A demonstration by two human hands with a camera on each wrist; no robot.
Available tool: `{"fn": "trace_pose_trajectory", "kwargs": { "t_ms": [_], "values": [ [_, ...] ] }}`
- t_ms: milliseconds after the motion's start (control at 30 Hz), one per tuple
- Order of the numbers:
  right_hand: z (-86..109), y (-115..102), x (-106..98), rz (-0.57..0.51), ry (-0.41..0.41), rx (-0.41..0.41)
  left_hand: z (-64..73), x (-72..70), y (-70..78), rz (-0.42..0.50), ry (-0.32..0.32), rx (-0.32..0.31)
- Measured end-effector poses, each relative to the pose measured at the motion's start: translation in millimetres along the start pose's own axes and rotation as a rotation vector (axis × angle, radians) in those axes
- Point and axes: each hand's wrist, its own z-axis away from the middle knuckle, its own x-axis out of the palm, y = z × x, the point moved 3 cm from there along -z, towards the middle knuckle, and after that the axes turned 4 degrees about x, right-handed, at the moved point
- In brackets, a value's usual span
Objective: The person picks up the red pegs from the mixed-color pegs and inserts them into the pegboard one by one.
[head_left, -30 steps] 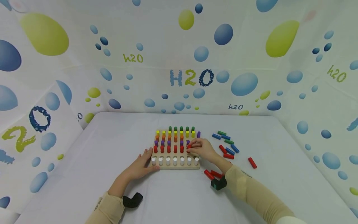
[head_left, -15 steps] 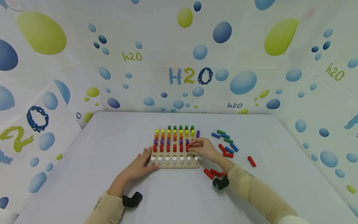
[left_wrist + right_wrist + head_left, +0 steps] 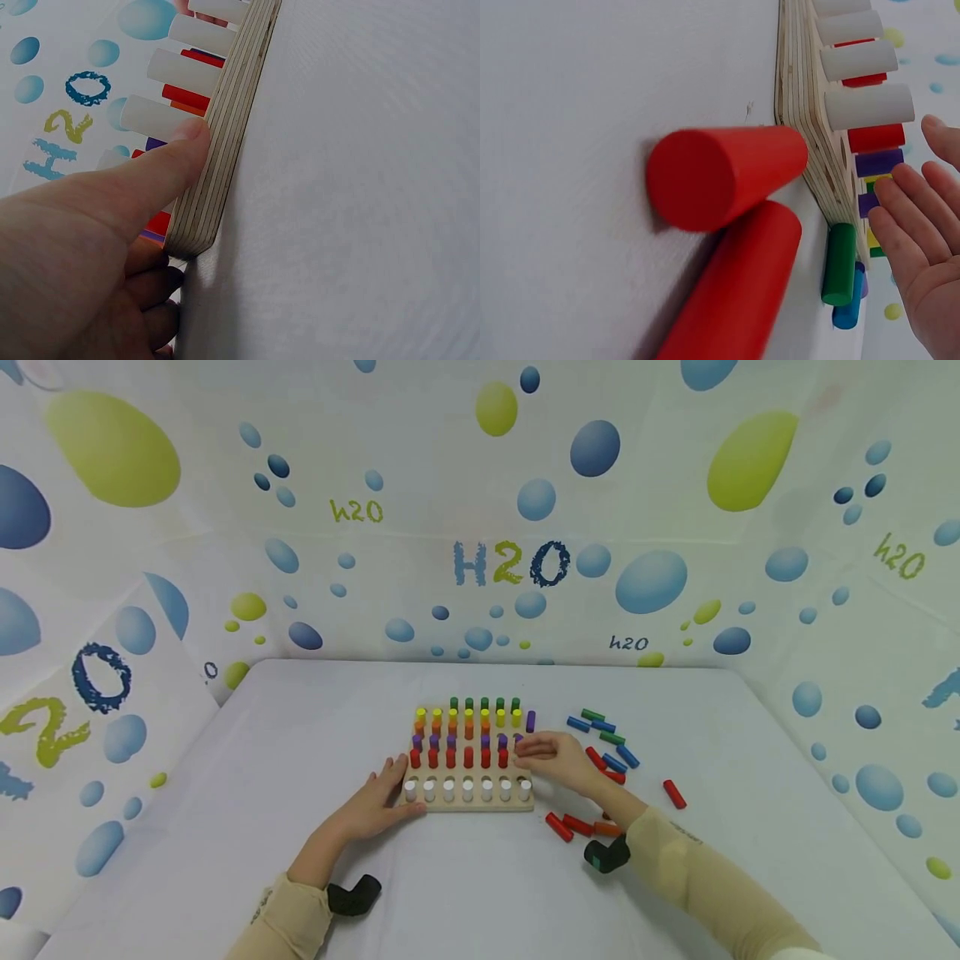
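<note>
A wooden pegboard bears upright rows of white, red, purple, orange, yellow and green pegs. My left hand holds its front left corner. In the left wrist view the thumb presses the front edge, with the other fingers bent beside the corner. My right hand hovers over the board's right side, just right of the last red peg. Its fingers are fairly straight, and the right wrist view shows nothing between thumb and fingers. Part of a purple peg shows behind the fingertips.
Loose blue pegs, green pegs and red pegs lie right of the board. Another red peg is farther right. More red pegs lie near the right wrist. A purple peg is by the board's right edge.
My right hand has let go of the red peg at the right end of its row and shifted slightly right. My left hand stays on the board's corner.
</note>
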Motion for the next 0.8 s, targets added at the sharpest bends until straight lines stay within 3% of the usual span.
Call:
{"fn": "trace_pose_trajectory", "kwargs": {
  "t_ms": [233,467,800],
  "values": [
    [1.3,15.7,-8.2,0.028,-0.007,-0.015,-0.2,0.0,-0.6,0.002,-0.002,-0.005],
    [9.6,19.2,-22.1,0.033,-0.025,-0.064,0.2,0.2,-1.4,0.004,-0.006,-0.009],
    [25.9,20.2,-47.4,0.065,0.002,-0.06,-0.3,0.6,-1.4,-0.001,0.0,-0.016]
  ]
}}
